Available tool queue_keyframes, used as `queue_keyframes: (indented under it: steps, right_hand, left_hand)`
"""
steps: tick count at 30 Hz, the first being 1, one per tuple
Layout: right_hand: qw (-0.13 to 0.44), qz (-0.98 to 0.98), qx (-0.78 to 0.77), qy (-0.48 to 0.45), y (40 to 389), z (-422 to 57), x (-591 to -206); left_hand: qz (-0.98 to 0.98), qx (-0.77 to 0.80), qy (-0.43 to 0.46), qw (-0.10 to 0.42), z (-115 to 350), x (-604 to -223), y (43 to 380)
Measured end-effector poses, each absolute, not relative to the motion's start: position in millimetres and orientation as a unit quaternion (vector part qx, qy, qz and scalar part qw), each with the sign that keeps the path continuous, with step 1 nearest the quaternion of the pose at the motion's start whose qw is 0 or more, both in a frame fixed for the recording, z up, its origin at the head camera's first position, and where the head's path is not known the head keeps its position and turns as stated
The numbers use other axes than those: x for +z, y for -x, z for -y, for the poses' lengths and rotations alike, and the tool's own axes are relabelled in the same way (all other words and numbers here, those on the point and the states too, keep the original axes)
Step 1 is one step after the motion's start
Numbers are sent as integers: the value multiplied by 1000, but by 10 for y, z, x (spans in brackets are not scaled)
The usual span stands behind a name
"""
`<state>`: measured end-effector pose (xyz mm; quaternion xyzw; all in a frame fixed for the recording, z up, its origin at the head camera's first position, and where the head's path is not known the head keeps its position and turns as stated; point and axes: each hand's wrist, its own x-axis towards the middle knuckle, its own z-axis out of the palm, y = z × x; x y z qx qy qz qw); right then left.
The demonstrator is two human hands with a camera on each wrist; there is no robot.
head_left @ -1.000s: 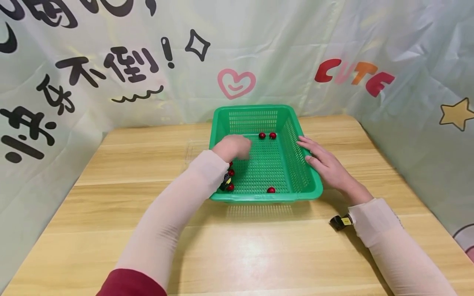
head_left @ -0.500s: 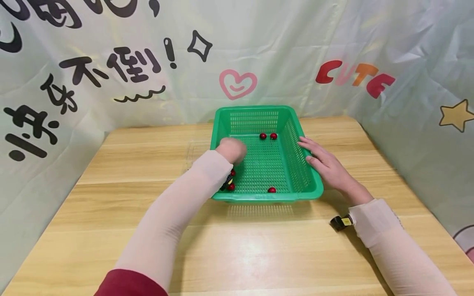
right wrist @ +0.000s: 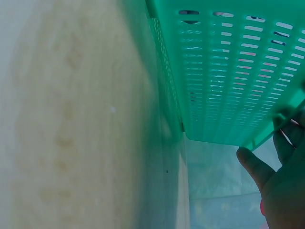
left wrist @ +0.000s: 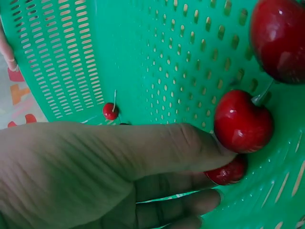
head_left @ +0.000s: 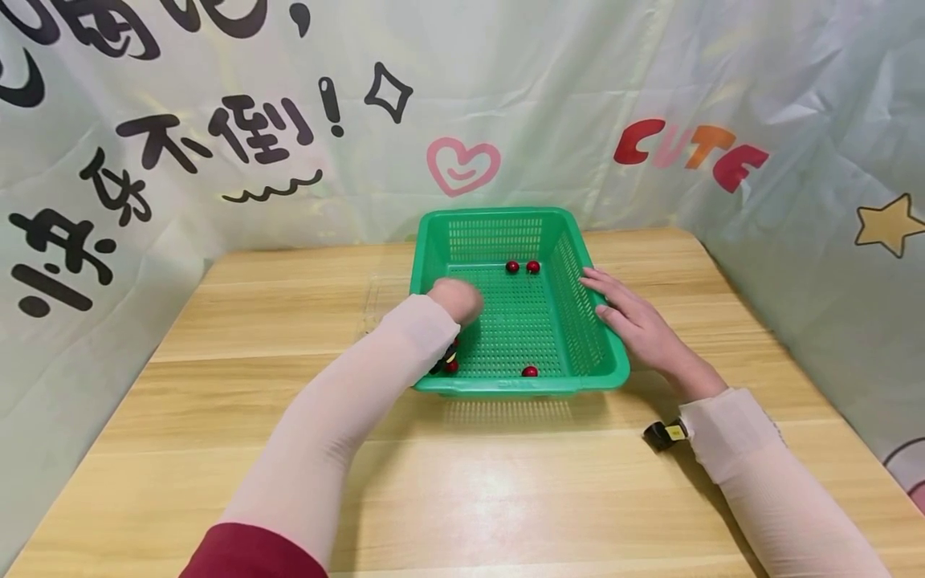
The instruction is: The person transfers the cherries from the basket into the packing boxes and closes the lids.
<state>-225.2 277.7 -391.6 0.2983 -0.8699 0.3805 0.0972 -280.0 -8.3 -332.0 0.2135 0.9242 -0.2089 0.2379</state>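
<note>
My left hand (head_left: 458, 299) reaches into the green plastic basket (head_left: 520, 386) along its left side. In the left wrist view, the thumb and fingers close around a dark red cherry (left wrist: 229, 172), which the thumb partly covers. Right by the thumb tip is another cherry (left wrist: 243, 121) with a stem, and a larger-looking cherry (left wrist: 281, 43) lies beyond it. My right hand (head_left: 630, 319) rests on the basket's right rim, its fingers extended and the thumb apart. In the head view the left fingertips are hidden by the back of the hand.
Two cherries (head_left: 523, 267) lie at the basket's far end, and a single cherry (head_left: 530, 372) sits near its front wall. A clear plastic container (head_left: 383, 295) stands on the wooden table (head_left: 477, 490) left of the basket. A printed curtain (head_left: 549, 104) hangs behind.
My left hand has moved slightly nearer along the basket's left side and lower, covering more of the cherries there. The right hand stays on the rim.
</note>
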Motion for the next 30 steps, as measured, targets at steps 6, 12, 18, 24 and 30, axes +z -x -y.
queue_keyframes:
  steps: [6,12,18,24,30]
  right_hand:
    - [95,870,382,-298,2251,-2769,-3909]
    - [96,872,378,-297,2246,-2767,-3905]
    - [95,870,382,-297,2247,-2774,-3904]
    - [96,869,382,-299,2255,-2783,-3930]
    - [97,869,381,-300,2258,-2792,-3921]
  left_hand:
    - [-925,-196,-223,238,82,-3324,2809]
    - [-923,-172,-247,240,61,-3329,2841]
    - [-919,-145,-274,243,30,-3319,2881]
    - [-924,-106,-290,224,28,-3255,2910]
    - [-926,-39,-318,199,77,-3176,2915]
